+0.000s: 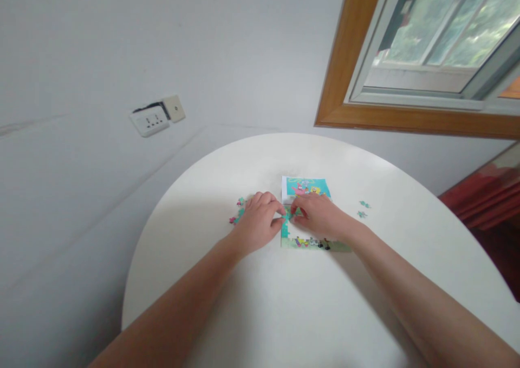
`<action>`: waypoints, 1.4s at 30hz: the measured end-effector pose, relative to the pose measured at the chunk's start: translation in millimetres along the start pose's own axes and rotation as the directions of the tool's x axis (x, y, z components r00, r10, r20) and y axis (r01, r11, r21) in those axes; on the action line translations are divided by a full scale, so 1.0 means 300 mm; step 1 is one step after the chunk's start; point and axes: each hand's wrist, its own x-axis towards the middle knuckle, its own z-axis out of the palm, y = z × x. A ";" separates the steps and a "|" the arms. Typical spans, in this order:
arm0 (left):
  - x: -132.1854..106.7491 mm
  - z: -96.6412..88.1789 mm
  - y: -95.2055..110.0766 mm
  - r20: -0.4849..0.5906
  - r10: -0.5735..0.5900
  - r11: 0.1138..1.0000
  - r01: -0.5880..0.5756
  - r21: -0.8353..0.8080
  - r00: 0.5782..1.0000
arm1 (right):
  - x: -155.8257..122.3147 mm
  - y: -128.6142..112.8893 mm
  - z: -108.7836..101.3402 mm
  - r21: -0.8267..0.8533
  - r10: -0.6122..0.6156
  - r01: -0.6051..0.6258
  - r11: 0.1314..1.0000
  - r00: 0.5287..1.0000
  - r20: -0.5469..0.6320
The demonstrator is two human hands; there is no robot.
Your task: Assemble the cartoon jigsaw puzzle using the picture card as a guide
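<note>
A partly assembled jigsaw puzzle (285,231) with a teal and green border lies on the white table. My left hand (260,216) is at its left edge, thumb and forefinger pinched near the border pieces. My right hand (314,212) reaches over the upper part, its fingertips closed on a small teal puzzle piece (289,215) at the inner left border. Whether the left fingers grip a piece or only press the border, I cannot make out. Just behind the puzzle sits a picture card (306,186) with cartoon figures, partly covered by my right hand.
Loose puzzle pieces (240,201) lie left of my left hand, partly hidden by it. Several more pieces (362,214) rest at the right. The round white table (260,314) meets a wall with a socket (152,120) and a wood-framed window (337,86).
</note>
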 end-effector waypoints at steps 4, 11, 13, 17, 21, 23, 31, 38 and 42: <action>0.000 0.002 -0.005 0.000 0.011 1.000 -0.011 -0.002 1.000 | -0.001 0.003 -0.004 -0.004 -0.007 0.007 1.000 1.000 0.012; -0.002 -0.001 -0.001 0.003 0.001 1.000 -0.001 -0.009 1.000 | 0.002 0.028 -0.016 0.048 -0.060 0.061 0.997 0.998 -0.015; -0.002 -0.002 0.001 0.005 -0.001 1.000 0.001 -0.005 1.000 | 0.004 0.029 -0.009 0.064 -0.029 0.031 0.997 0.999 -0.028; 0.000 -0.003 0.004 0.005 -0.002 1.000 0.002 0.003 1.000 | 0.006 0.018 0.002 0.048 -0.030 0.032 0.998 0.999 -0.044; 0.001 -0.003 0.002 0.009 0.000 1.000 0.000 0.005 1.000 | 0.006 0.003 0.001 0.017 -0.006 0.007 1.000 0.998 -0.067; 0.000 -0.002 0.001 0.010 -0.003 1.000 0.003 0.005 1.000 | 0.007 -0.004 0.000 0.006 0.009 -0.008 1.000 0.997 -0.071; 0.003 -0.009 0.000 -0.028 0.012 1.000 -0.013 -0.019 1.000 | 0.009 -0.021 0.000 -0.024 0.019 -0.021 0.999 0.997 -0.077; 0.031 -0.107 -0.111 -0.354 -0.175 0.981 0.195 0.022 0.919 | 0.010 -0.013 -0.003 -0.035 0.024 -0.027 0.999 0.997 -0.067; 0.013 -0.117 -0.167 -0.291 -0.260 0.947 0.301 0.108 0.921 | 0.011 -0.017 -0.004 -0.034 0.034 -0.036 0.999 0.998 -0.043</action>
